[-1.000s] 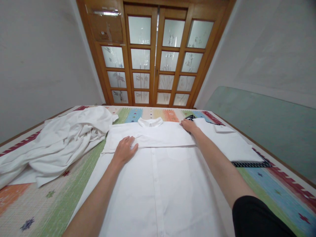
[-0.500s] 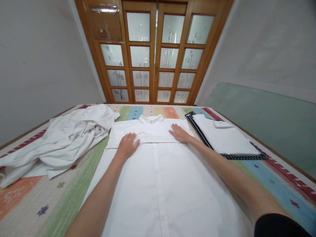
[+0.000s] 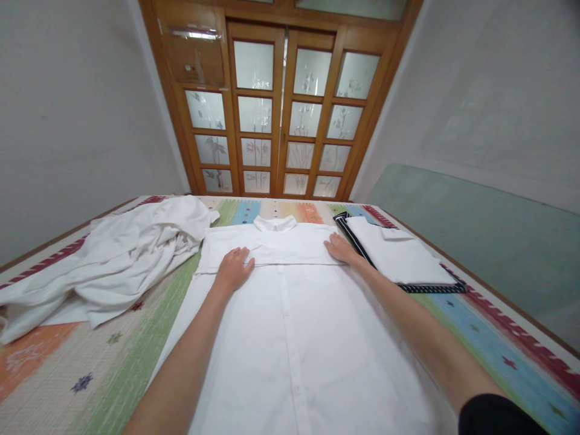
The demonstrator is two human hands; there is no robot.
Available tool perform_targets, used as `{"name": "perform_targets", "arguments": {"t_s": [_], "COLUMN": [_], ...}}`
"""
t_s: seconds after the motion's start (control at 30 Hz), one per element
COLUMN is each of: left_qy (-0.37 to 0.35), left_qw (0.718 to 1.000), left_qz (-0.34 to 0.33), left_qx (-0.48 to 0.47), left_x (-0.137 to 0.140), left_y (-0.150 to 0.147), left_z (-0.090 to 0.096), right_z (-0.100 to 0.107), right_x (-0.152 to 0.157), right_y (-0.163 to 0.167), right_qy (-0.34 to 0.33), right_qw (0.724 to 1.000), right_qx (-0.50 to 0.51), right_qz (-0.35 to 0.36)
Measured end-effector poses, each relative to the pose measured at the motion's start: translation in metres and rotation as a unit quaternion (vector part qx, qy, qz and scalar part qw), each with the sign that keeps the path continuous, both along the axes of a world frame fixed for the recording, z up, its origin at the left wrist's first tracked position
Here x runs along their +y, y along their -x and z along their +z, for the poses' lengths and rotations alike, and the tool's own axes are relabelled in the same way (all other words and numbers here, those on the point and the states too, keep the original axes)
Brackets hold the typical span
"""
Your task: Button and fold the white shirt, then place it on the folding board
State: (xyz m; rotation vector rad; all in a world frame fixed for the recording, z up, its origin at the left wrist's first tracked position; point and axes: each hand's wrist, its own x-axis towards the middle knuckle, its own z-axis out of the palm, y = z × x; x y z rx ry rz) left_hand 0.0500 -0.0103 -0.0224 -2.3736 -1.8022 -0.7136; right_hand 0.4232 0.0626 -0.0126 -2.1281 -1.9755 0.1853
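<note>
A white button-up shirt (image 3: 290, 326) lies spread out in front of me, its collar at the far end and its button strip running toward me. Both sleeves are folded across the chest in a flat band below the collar. On the left part of that band rests my left hand (image 3: 235, 268), palm down with fingers extended. My right hand (image 3: 341, 248) lies flat at the band's right end, fingers stretched out and touching the cloth. Neither hand grips anything.
To the left sits a crumpled white garment (image 3: 140, 254). Folded white clothing (image 3: 403, 254) rests on a black patterned cloth (image 3: 426, 289) at the right. Everything lies on a colourful striped cover (image 3: 131, 362). Wooden glass-paned doors (image 3: 278, 115) stand beyond, with walls on both sides.
My right hand has slid a little to the right along the folded sleeves. My left hand stays nearly in place. The camera view has tilted slightly upward.
</note>
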Motion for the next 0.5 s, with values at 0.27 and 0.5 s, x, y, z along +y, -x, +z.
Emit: {"name": "perform_targets", "arguments": {"t_s": [0.27, 0.5], "left_qy": [-0.006, 0.001], "left_qw": [1.000, 1.000], "left_qz": [0.001, 0.004], "left_qx": [0.003, -0.003], "left_x": [0.000, 0.001], "left_y": [-0.002, -0.001], "left_z": [0.000, 0.000], "right_z": [0.045, 0.039], "right_x": [0.017, 0.017], "right_y": [-0.017, -0.017], "right_qy": [0.049, 0.022], "right_qw": [0.988, 0.913], "right_qx": [0.061, 0.355], "right_qz": [-0.130, -0.199]}}
